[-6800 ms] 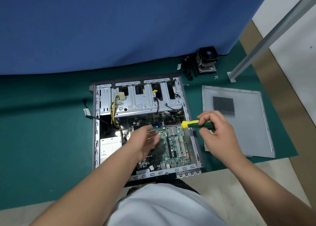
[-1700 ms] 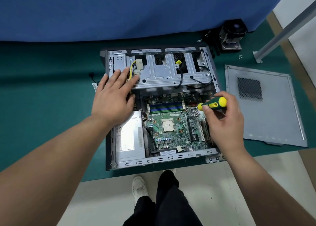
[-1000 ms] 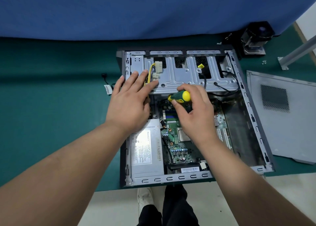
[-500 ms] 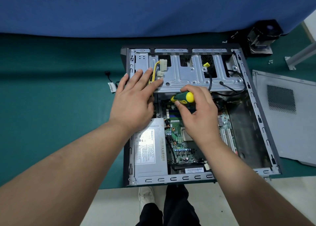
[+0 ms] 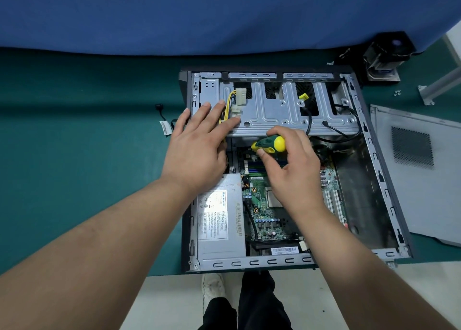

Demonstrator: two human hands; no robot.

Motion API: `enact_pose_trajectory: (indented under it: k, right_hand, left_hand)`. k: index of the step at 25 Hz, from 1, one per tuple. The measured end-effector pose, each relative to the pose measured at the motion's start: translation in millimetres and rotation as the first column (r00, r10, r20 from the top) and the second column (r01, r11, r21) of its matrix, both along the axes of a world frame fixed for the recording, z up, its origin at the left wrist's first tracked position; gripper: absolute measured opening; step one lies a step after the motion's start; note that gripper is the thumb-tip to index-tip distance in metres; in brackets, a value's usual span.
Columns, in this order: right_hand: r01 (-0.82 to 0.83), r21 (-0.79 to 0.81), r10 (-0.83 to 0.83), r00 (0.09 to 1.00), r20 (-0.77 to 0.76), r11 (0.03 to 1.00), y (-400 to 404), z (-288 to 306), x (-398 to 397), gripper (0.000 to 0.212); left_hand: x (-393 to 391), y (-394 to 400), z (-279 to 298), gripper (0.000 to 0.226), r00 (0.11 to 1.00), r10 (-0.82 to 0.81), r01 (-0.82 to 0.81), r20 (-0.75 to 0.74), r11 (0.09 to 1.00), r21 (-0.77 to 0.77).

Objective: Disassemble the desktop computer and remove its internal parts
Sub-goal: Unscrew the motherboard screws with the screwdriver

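Observation:
The open desktop case [image 5: 381,180] lies on its side on the green mat. Inside it are the grey drive cage [image 5: 282,112] at the far end, the silver power supply [image 5: 219,219] at the near left and the green motherboard [image 5: 264,214]. My left hand [image 5: 199,147] rests flat, fingers straight, on the left end of the drive cage beside the yellow cable bundle [image 5: 228,105]. My right hand [image 5: 291,170] grips a green-and-yellow screwdriver [image 5: 270,145] just below the cage's near edge, over the memory slots. The screwdriver's tip is hidden.
The removed grey side panel [image 5: 419,170] lies right of the case. A black cooler fan [image 5: 386,55] and small screws [image 5: 397,93] sit at the back right near a metal table leg [image 5: 439,87]. A loose cable with a tag [image 5: 164,125] lies left of the case. A blue partition [image 5: 199,12] stands behind.
My right hand carried the screwdriver from the case's right side to the middle, under the drive cage. My left hand stayed flat on the cage. The view shifted left.

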State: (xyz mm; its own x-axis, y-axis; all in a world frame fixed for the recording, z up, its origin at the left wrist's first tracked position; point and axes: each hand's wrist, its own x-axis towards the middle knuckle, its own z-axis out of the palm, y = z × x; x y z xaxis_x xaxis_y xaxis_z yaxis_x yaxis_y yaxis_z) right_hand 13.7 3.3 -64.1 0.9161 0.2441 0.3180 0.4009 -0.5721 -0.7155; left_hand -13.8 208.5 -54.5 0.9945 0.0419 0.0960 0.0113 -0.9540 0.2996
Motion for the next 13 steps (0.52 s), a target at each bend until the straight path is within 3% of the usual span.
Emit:
enact_pose_trajectory:
  k: [13]
  right_hand:
    - [-0.007,-0.230,0.008,1.000,0.004,0.973,8.4,16.9,-2.7,0.035]
  left_hand:
    - [0.0,0.6,-0.1,0.062,1.000,0.003,-0.003,0.003,1.000,-0.002]
